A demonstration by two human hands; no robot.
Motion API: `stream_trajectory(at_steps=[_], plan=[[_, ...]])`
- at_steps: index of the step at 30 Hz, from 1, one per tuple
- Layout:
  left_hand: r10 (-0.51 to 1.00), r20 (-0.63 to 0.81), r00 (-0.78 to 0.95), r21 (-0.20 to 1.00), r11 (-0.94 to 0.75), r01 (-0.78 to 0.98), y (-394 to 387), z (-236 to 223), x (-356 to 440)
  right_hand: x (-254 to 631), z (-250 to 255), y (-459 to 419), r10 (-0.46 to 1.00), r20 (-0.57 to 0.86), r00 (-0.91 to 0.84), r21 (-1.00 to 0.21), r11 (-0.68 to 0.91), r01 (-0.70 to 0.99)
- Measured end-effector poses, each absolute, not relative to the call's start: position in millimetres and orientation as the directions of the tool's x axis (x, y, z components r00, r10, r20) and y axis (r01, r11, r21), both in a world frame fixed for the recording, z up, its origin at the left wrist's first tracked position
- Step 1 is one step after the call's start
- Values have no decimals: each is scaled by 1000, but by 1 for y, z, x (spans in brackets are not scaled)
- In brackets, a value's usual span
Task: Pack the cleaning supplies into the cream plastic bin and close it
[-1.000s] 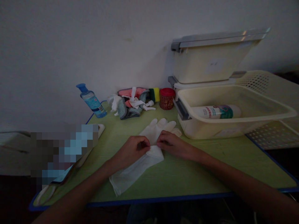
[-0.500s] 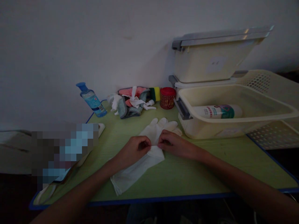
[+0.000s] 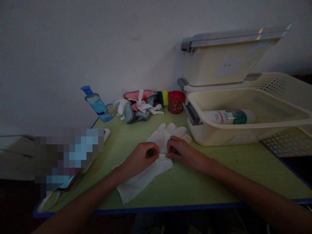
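White gloves (image 3: 146, 182) lie slantwise on the green tabletop, fingers pointing to the back and cuff toward me. They seem to be stacked, though I cannot tell how many there are. My left hand (image 3: 142, 157) pinches the glove material near the middle, thumb against fingertips. Just to its right, my right hand (image 3: 182, 151) also pinches an edge there, its fingers curled in. Between the two hands runs a folded edge of the glove. Part of the glove's palm is hidden under my hands.
A blue bottle (image 3: 97, 104) stands at the back left, near bunched cloths (image 3: 136, 112), a sponge (image 3: 162, 98) and a red-lidded canister (image 3: 175, 102). On the right, a cream bin (image 3: 226, 135) holds a white bottle (image 3: 224, 117); a lidded box (image 3: 214, 65) stands behind. A blurred-out object (image 3: 75, 159) lies left.
The glove's folded edge between my hands has come slightly toward me and lies flatter. Both hands keep their pinch. The whole view has shifted a little.
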State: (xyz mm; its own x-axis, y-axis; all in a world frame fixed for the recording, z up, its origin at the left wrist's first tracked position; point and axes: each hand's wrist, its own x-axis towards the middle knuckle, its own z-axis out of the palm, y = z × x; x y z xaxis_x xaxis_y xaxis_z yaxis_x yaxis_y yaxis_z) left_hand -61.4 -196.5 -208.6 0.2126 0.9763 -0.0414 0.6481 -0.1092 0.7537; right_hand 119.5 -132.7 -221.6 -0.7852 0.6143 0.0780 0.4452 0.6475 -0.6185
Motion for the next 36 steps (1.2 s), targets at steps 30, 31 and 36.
stream_trajectory(at_steps=[30,31,36], plan=[[972,-27,235,763,-132,633,-196,-212,-64,127,-211,-149,564,196,-802,-619,706,344],[972,-26,235,766,-132,630,-196,-213,-64,127,-211,-149,569,180,-803,-617,700,358],[973,-41,226,777,-111,619,-196,-213,-64,127,-212,-151,592,157,-790,-611,687,393]])
